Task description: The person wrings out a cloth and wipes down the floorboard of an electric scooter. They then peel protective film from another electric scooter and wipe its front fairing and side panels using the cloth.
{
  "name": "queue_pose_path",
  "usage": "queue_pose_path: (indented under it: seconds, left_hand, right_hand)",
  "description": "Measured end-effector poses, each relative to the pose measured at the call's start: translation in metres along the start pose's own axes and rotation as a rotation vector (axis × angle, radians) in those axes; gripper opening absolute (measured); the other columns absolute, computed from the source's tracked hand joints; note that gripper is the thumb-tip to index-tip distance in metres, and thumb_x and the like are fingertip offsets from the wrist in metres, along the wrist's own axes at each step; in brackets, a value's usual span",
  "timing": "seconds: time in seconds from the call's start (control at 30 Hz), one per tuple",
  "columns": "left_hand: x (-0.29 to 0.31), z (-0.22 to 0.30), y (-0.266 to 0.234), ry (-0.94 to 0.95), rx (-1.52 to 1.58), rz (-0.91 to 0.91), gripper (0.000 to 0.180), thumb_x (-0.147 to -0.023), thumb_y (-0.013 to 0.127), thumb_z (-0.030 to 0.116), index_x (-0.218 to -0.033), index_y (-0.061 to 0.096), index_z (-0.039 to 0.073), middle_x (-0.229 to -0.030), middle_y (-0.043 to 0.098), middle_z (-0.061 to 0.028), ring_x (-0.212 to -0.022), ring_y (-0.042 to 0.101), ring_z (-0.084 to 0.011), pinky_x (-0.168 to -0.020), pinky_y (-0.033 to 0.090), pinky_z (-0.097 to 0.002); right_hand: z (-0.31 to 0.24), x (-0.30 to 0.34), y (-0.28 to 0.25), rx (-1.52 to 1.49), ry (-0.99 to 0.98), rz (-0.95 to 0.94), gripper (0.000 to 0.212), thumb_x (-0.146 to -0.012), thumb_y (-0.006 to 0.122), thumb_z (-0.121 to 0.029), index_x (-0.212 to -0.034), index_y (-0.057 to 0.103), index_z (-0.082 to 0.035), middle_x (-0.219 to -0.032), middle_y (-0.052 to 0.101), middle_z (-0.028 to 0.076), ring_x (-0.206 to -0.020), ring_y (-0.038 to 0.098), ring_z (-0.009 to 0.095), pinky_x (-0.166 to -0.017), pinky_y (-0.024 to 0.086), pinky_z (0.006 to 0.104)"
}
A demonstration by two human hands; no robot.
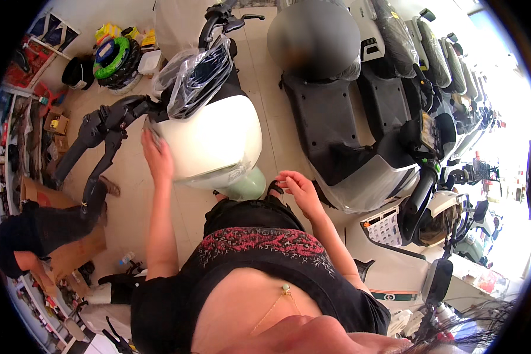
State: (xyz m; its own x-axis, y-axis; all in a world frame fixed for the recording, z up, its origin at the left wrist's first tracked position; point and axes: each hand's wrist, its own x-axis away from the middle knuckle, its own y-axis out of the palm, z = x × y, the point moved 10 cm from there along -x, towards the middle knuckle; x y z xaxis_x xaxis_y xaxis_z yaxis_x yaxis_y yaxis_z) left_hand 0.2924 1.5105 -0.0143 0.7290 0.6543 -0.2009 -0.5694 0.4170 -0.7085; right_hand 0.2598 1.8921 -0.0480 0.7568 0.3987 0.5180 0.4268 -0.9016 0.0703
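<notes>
In front of me stands an electric scooter with a glossy white front panel (213, 137). My left hand (158, 156) lies against the panel's left edge, its fingers stretched out along it. Something greyish shows by those fingertips, too small to name. My right hand (299, 190) hangs in the air to the right of the scooter's light green front fender (246, 185), with loosely bent fingers apart and nothing visible in them. Clear plastic wrap (196, 76) covers the middle of the black handlebar (103, 125), whose grips stick out on both sides.
A row of scooters with dark footboards (323, 112) lines the right side, one close to my right hand. At the left, a person in dark clothes (53, 233) bends beside a cardboard box (79, 251). Stacked tyres (119, 64) and shelves (26, 127) stand farther back.
</notes>
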Motion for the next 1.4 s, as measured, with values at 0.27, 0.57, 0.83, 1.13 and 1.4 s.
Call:
queue_pose_path:
  seconds: [0.27,0.57,0.83,1.13,1.4]
  left_hand:
    - [0.073,0.140,0.054,0.491,-0.439,-0.314,0.060,-0.075,0.053,0.015,-0.129,0.028,0.004,-0.137,0.021,-0.0115,-0.125,0.021,-0.0298,-0.099,0.020,-0.0468]
    - [0.167,0.150,0.181,0.902,-0.545,-0.988,0.023,-0.073,0.047,0.008,-0.094,0.056,0.003,-0.087,0.058,-0.0073,-0.088,0.052,-0.0259,-0.078,0.041,-0.0360]
    - [0.143,0.140,0.000,0.785,0.391,-0.216,0.042,-0.070,0.051,0.003,-0.112,0.048,0.005,-0.117,0.047,-0.0118,-0.107,0.045,-0.0274,-0.089,0.035,-0.0406]
    - [0.062,0.055,-0.002,0.088,-0.089,-0.011,0.063,-0.073,0.057,0.021,-0.129,0.029,0.015,-0.136,0.023,-0.0073,-0.125,0.021,-0.0291,-0.093,0.013,-0.0610]
    - [0.043,-0.181,0.073,-0.821,0.842,-0.051,0.057,-0.088,0.030,0.044,-0.129,0.025,0.006,-0.127,0.034,-0.0172,-0.115,0.037,-0.0269,-0.089,0.036,-0.0377]
  right_hand:
    - [-0.005,-0.001,0.005,0.020,0.008,-0.015,0.025,-0.088,0.041,-0.017,-0.106,0.050,-0.003,-0.101,0.058,0.005,-0.088,0.054,0.011,-0.076,0.040,0.0244]
    - [-0.005,-0.004,0.018,0.026,-0.011,-0.078,0.025,-0.088,0.041,-0.016,-0.107,0.050,-0.003,-0.100,0.056,0.005,-0.088,0.052,0.012,-0.070,0.042,0.0229]
    - [0.010,-0.003,0.002,0.111,0.043,0.018,0.026,-0.088,0.041,-0.018,-0.108,0.050,-0.003,-0.101,0.058,0.006,-0.089,0.054,0.013,-0.074,0.040,0.0251]
    - [-0.004,-0.010,0.036,0.226,0.040,-0.065,0.026,-0.089,0.042,-0.018,-0.109,0.050,-0.004,-0.102,0.058,0.006,-0.087,0.054,0.012,-0.072,0.040,0.0229]
    - [0.025,-0.001,0.033,0.211,0.143,-0.028,0.025,-0.089,0.042,-0.017,-0.108,0.050,-0.003,-0.100,0.058,0.006,-0.087,0.055,0.013,-0.071,0.041,0.0223]
